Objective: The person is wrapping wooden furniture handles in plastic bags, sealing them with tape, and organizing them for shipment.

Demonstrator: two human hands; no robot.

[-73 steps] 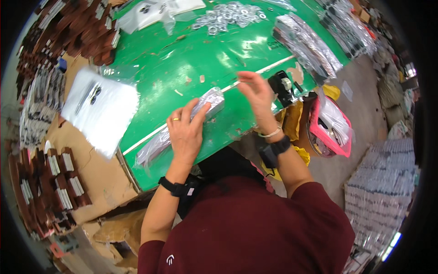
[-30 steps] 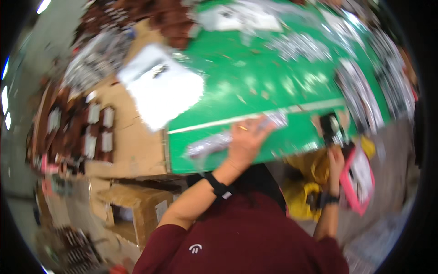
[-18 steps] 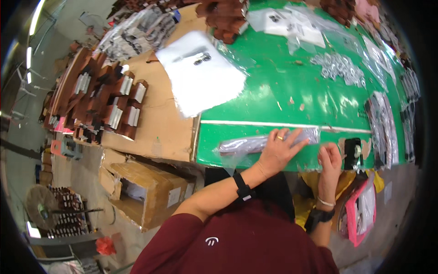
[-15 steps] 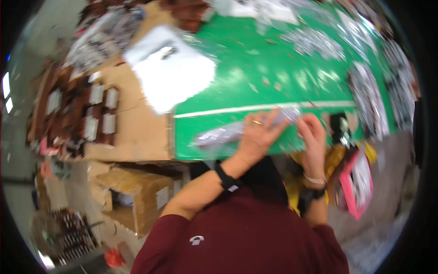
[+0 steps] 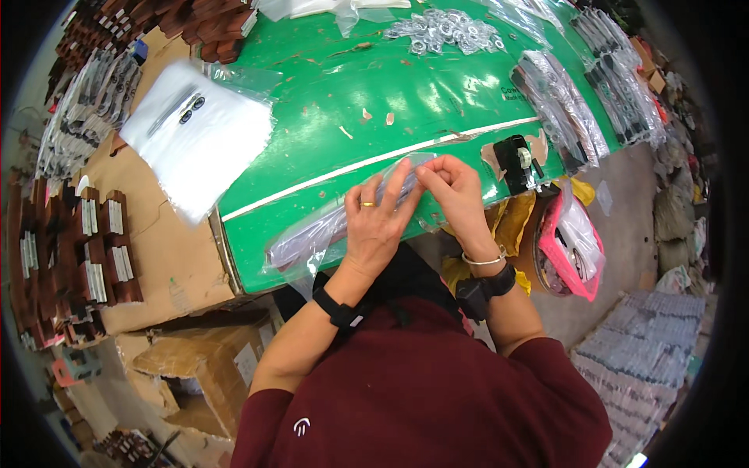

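Note:
A long, narrow, greyish item in a clear plastic bag (image 5: 310, 236) lies slantwise along the near edge of the green tabletop. My left hand (image 5: 378, 222), a ring on one finger, rests across its middle with fingers stretched out and spread. At the bag's far right end, my right hand (image 5: 454, 191) pinches the plastic film between thumb and forefinger. What exactly the bag contains cannot be made out. Right of that hand, a black tape dispenser (image 5: 515, 162) sits at the table edge.
White plastic bags (image 5: 199, 140) lie flat on the left, over cardboard (image 5: 168, 269). Brown wooden pieces (image 5: 94, 249) are stacked beyond. Clear rings (image 5: 449, 33) are heaped at the back. Bagged bundles (image 5: 560, 109) line the right side. A pink-rimmed basket (image 5: 573, 246) stands below the edge.
The view has shifted and become sharper, so the table sits differently in it. My left hand stays on the bagged item; my right hand has come against the bag's end, pinching it.

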